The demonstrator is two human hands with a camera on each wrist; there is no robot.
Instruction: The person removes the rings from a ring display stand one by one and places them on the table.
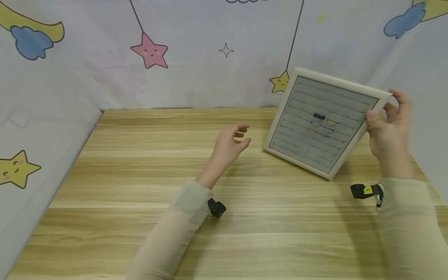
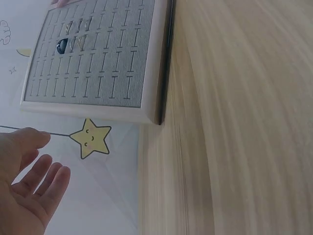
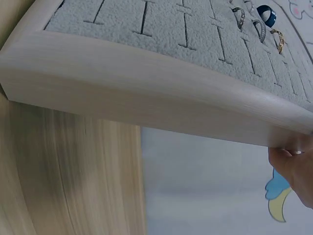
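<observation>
A ring display board [image 1: 297, 136] with a pale wooden frame and grey slotted padding leans tilted on the right of the table. Several rings sit in its middle slots, among them a dark blue ring [image 1: 319, 116] and a gold ring [image 1: 331, 122]. My right hand [image 1: 392, 128] grips the frame's upper right corner, thumb in front and fingers behind. Left of the board, apart from it, my left hand [image 1: 231, 144] hovers above the table with fingers loosely bent and nothing in them. In the left wrist view the board's frame [image 2: 83, 110] is beyond that hand.
The wood-grain table [image 1: 140, 175] runs back to a pale cloth backdrop [image 1: 196, 81] printed with stars, moons and clouds. Small black wrist cameras [image 1: 217, 208] are strapped at both sleeve cuffs.
</observation>
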